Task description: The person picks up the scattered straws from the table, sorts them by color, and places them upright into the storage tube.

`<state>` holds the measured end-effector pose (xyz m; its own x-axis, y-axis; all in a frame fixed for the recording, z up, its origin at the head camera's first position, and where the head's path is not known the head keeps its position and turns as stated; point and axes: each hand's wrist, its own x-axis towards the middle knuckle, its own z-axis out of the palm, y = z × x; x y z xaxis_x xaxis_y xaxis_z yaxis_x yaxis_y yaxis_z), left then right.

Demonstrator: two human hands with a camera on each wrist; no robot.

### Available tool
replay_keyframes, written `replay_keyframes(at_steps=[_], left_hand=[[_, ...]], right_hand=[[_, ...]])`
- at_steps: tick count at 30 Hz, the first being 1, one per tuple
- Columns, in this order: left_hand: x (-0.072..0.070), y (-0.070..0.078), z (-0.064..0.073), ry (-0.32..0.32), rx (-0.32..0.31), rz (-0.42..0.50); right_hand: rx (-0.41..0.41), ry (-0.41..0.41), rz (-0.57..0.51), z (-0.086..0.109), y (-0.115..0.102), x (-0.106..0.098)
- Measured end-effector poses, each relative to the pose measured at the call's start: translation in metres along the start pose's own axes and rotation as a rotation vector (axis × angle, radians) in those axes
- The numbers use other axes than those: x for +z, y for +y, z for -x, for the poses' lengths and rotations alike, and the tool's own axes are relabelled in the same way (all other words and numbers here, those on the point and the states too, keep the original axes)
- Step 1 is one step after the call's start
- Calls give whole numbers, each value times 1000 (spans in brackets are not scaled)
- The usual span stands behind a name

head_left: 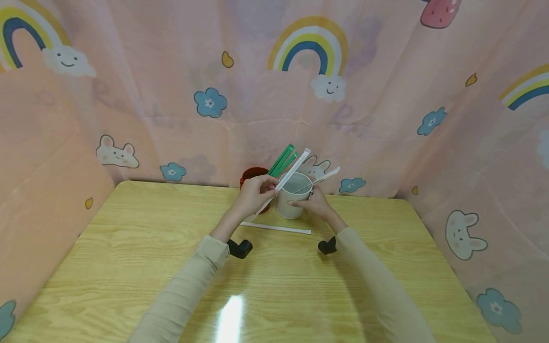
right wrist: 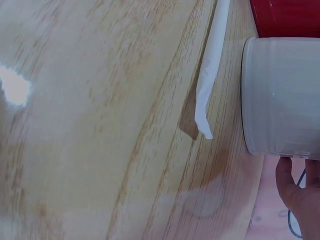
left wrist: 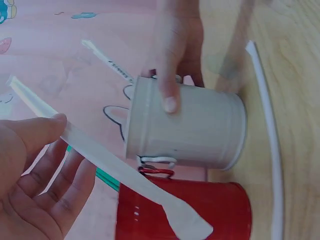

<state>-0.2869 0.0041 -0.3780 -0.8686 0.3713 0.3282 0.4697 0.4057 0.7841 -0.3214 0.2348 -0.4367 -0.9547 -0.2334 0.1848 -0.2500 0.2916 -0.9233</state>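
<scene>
My left hand (head_left: 253, 196) pinches a white paper-wrapped straw (left wrist: 107, 157) between thumb and fingers. The straw slants across the front of a red bucket (left wrist: 200, 205) in the left wrist view, near the rim of a white bucket (head_left: 288, 208). My right hand (head_left: 317, 204) grips the white bucket at its right side, thumb along the front wall. One thin white wrapped straw (head_left: 329, 174) leans out of the white bucket's mouth. Green straws (head_left: 282, 162) rise from the red bucket, which is partly hidden behind my left hand.
Another white wrapped straw (head_left: 279, 228) lies on the wooden table (head_left: 171, 276) in front of the buckets. The two buckets stand side by side close to the table's back edge. Behind them hangs a pink printed curtain (head_left: 257, 128).
</scene>
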Motion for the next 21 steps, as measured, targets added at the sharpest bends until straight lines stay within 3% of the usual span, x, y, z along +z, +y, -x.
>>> replay_keyframes(at_steps=[10,21], left_hand=[[0,18,-13,29,20,0],[1,36,-32,134,79,71]], right_hand=[[-7,16,25,-7,29,1],[9,-10,-11,-2,6,-1]])
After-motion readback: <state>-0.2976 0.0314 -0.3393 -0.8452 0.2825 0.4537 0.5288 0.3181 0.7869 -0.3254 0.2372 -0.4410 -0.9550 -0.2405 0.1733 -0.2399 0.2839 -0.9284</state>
